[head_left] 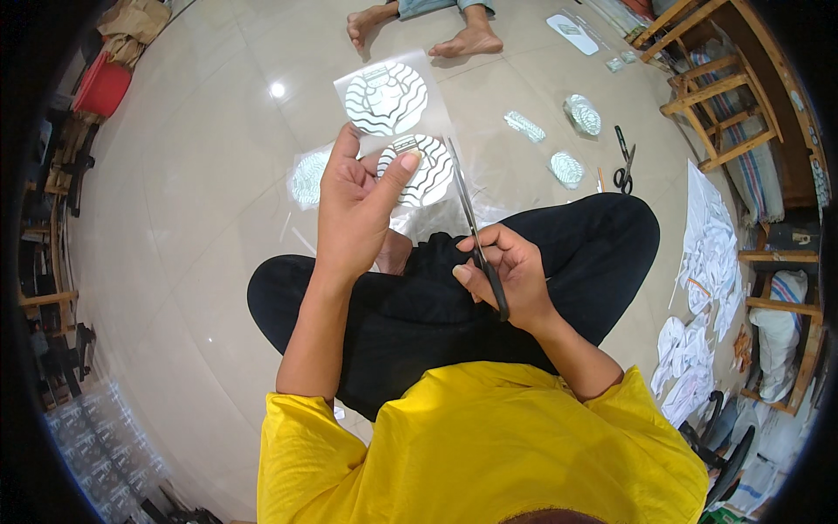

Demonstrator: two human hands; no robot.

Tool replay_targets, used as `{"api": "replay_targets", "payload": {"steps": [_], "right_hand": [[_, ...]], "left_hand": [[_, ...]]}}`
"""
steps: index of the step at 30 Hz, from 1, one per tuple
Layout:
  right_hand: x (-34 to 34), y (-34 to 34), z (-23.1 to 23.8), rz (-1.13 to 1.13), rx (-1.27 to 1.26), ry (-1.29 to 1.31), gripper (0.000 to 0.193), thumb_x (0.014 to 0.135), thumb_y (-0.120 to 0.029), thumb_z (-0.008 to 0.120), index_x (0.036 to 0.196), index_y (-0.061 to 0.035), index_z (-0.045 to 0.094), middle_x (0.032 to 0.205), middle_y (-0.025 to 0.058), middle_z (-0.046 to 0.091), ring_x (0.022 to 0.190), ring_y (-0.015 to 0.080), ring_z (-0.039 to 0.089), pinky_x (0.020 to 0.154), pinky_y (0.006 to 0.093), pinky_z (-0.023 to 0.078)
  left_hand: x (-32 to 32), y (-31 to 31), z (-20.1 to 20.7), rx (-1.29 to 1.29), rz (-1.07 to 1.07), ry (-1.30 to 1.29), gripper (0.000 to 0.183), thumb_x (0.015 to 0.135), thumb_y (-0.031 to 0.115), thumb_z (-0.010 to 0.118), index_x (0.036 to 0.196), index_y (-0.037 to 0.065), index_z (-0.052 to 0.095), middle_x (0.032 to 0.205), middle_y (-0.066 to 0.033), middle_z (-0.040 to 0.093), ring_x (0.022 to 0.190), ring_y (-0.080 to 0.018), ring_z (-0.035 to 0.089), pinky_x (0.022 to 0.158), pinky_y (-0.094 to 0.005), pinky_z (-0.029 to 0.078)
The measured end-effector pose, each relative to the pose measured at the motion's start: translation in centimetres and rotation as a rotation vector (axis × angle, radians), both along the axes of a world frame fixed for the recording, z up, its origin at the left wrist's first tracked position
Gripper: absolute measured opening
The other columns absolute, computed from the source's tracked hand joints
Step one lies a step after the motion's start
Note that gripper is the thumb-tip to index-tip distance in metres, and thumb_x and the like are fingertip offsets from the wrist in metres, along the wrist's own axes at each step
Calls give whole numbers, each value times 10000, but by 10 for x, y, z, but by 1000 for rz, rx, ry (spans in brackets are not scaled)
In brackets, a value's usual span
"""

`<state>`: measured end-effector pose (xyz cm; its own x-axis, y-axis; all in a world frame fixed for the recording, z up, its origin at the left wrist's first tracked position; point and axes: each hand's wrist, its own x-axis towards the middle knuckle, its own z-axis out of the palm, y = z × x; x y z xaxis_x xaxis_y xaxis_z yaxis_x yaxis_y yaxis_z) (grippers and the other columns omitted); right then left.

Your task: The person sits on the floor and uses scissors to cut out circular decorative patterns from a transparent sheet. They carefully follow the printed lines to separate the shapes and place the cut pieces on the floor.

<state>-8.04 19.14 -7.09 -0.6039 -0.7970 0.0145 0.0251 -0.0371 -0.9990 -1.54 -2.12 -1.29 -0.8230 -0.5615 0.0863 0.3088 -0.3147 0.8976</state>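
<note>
left hand [360, 194], thumb [405, 168] on sheet [386, 98], farther forward than right hand [515, 272]

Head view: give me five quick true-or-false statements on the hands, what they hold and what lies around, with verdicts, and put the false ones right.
1. The left hand grips a translucent sheet with round, wavy-lined designs. True.
2. The right hand is empty. False: it holds black-handled scissors.
3. A second pair of scissors lies on the tiled floor, toward the picture's right. True.
4. The red container is at the picture's upper right. False: it is at the upper left.
5. The feet at the top of the picture wear shoes. False: they are bare.
</note>
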Motion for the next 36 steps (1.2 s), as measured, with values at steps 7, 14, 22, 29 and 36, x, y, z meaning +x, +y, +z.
{"api": "replay_targets", "payload": {"steps": [7,14,22,29,36], "right_hand": [[-1,-3,4,-12,38,-35,269,925,-97,822,1116,-15,652,691,20,697,568,36,617,535,176,404],[1,1,3,-22,64,-32,261,921,-107,827,1105,-25,661,692,24,704,557,43,618,521,179,394],[2,3,2,11,62,18,266,919,-92,824,1110,-21,652,703,31,707,567,43,624,532,181,403],[0,-4,5,-19,6,-7,273,926,-76,812,1121,-5,634,701,30,696,570,37,616,533,182,398],[2,-3,1,-30,19,-18,279,927,-82,815,1127,-11,633,695,21,693,556,36,603,527,179,392]], "left_hand": [[1,3,2,21,-9,-4,562,1000,-14,657,1503,-60,408,1309,-190,681,1144,-187,694,986,-309,554],[3,0,3,72,19,-39,434,1043,53,638,1424,-54,460,1204,-166,723,1049,-143,712,892,-272,584],[1,-9,-5,29,98,-74,370,1053,86,638,1366,-72,521,1087,-161,769,914,-114,738,793,-238,593],[2,-1,-5,28,30,-79,375,1053,74,633,1372,-82,513,1115,-184,765,966,-134,742,834,-259,597],[3,0,-4,35,19,-86,372,1055,73,627,1374,-79,511,1129,-200,760,978,-145,748,842,-264,600]]}}
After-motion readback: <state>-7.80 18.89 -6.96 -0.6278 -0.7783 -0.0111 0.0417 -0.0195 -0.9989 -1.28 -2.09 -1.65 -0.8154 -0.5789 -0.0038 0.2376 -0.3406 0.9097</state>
